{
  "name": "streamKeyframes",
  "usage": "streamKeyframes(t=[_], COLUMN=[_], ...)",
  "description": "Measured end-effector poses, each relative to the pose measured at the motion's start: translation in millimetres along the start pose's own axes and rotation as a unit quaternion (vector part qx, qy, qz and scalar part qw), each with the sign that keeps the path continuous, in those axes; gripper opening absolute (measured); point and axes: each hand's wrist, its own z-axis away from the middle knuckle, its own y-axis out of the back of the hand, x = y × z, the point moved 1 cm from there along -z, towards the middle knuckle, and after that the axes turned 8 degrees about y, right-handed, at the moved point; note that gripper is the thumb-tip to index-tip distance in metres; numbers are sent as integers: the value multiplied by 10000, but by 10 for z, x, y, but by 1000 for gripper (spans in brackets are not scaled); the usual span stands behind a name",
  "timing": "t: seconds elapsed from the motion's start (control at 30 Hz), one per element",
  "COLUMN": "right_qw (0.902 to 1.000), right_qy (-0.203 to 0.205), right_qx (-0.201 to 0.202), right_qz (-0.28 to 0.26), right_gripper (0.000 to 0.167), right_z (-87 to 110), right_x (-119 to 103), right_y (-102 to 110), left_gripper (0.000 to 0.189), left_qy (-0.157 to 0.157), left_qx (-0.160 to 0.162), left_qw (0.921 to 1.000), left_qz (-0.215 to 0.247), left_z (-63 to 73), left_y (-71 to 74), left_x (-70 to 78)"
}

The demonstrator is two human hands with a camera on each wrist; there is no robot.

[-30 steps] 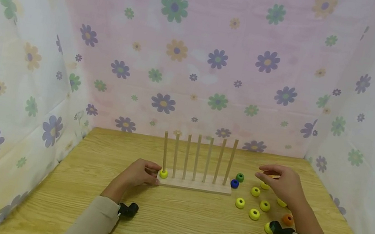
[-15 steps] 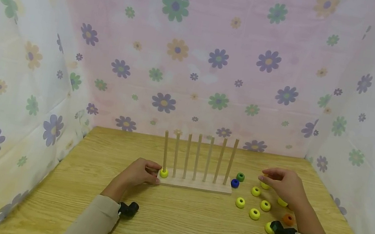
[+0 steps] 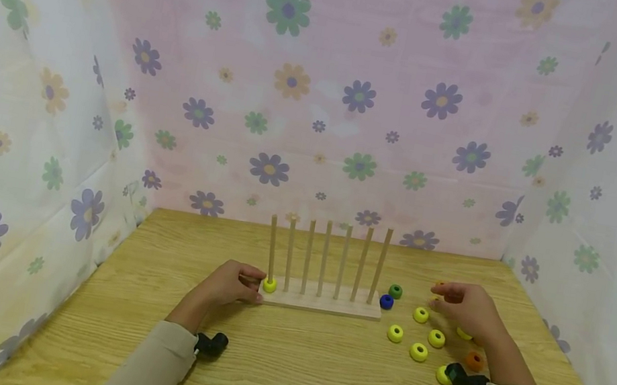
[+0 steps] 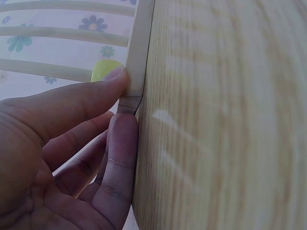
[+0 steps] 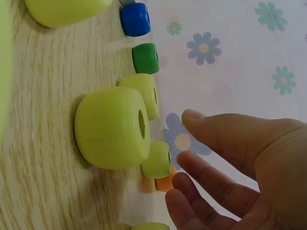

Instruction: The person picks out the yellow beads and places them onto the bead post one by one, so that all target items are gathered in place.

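Observation:
A wooden stand (image 3: 320, 304) with a row of upright pegs (image 3: 325, 256) is on the table; one yellow bead (image 3: 269, 285) sits at the foot of its leftmost peg. My left hand (image 3: 228, 285) holds the stand's left end, with the thumb and fingers against the wood (image 4: 136, 72) near that bead. Over the loose beads at the right hovers my right hand (image 3: 469, 308), thumb and fingers apart and nothing between them. An orange bead (image 5: 165, 180) and a yellow bead (image 5: 158, 160) lie beyond its fingertips in the right wrist view. The hand partly hides some beads.
Between the stand and the right hand lie a blue bead (image 3: 386, 301), a green bead (image 3: 395, 291) and several yellow beads (image 3: 436, 338). Another orange bead (image 3: 474, 361) is near the right wrist. A flowered cloth (image 3: 338, 88) surrounds the table (image 3: 279, 365) at the back and sides.
My right hand has moved slightly lower and to the right in the head view, nearer the farther yellow and orange beads. The left hand and the stand keep their places.

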Motion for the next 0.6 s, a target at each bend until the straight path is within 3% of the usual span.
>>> streamKeyframes(t=[0.6], right_qw=[9999], right_qy=[-65], right_qx=[-146], right_qz=[6], right_gripper=[35], right_z=[16], right_x=[35], right_y=[-11], left_gripper=[53], left_qy=[78], left_qx=[-23], left_qw=[9999], left_qz=[78], left_z=[-7], left_y=[-8], left_x=[5])
